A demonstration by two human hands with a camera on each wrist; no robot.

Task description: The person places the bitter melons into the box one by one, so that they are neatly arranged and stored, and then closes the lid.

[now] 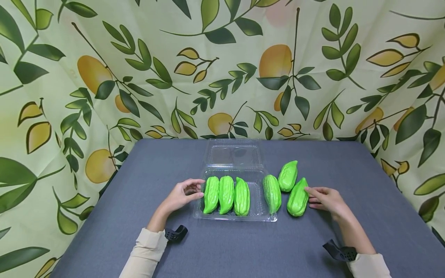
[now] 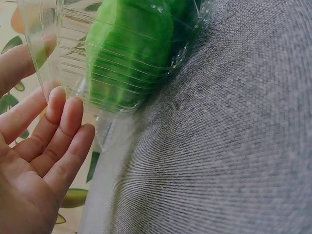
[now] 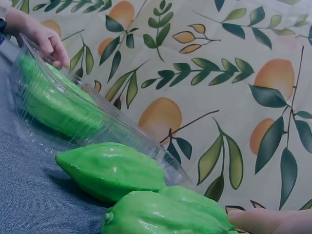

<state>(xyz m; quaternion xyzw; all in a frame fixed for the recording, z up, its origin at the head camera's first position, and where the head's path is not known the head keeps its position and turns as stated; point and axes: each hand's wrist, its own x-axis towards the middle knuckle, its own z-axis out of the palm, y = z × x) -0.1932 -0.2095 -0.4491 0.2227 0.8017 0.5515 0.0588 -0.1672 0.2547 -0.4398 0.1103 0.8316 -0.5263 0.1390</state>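
A clear plastic clamshell box (image 1: 256, 210) holds three green bitter melons (image 1: 226, 195) side by side. At its left rim is my left hand (image 1: 182, 195), fingers loosely bent; in the left wrist view fingertips (image 2: 73, 109) lie close to the clear wall. Another bitter melon (image 1: 272, 194) lies along the right edge; the right wrist view shows it outside the wall. Further right are two more, one behind (image 1: 287, 176) and one in front (image 1: 298, 197). My right hand (image 1: 325, 199) touches the front melon's right side with its fingertips.
The box's lid (image 1: 234, 155) is folded back, away from me. Box and melons stand on a grey cloth-covered table (image 1: 226, 247). A leaf-and-fruit patterned curtain (image 1: 222, 77) rises along the back and sides. Each wrist wears a black strap (image 1: 176, 233).
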